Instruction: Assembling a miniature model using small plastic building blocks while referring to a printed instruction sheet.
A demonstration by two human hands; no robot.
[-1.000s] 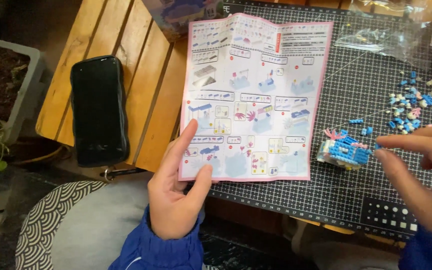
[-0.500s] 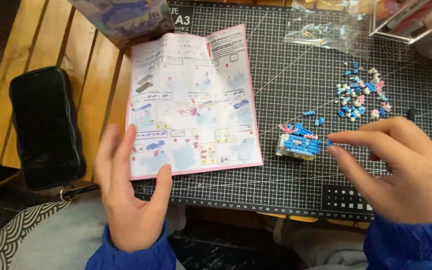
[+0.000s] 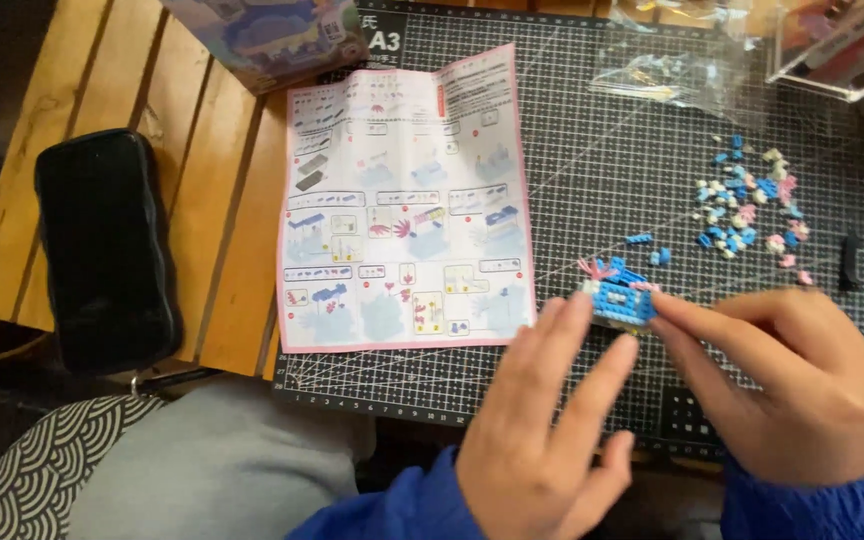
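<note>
A small blue, white and pink brick model [image 3: 620, 291] sits on the dark gridded cutting mat [image 3: 592, 180]. My right hand [image 3: 787, 385] reaches in from the right, its fingertips touching the model's right side. The fingers of my left hand [image 3: 542, 430] are spread and rise just left of and below the model, one fingertip at its left edge. An unfolded pink-edged instruction sheet [image 3: 407, 200] lies flat to the left, half on the mat and half on the wooden slat table [image 3: 192, 190]. A scatter of tiny blue, white and pink bricks [image 3: 747, 205] lies to the upper right.
A black pouch [image 3: 102, 245] rests on the slats at the left. A printed box [image 3: 272, 35] stands at the top. Clear plastic bags [image 3: 667, 70] and a clear box [image 3: 837, 45] lie at the upper right. A small black piece [image 3: 850, 262] is at the right.
My left hand has left the instruction sheet and moved right to the brick model. My right hand has closed in on the model's right side. The view has shifted left.
</note>
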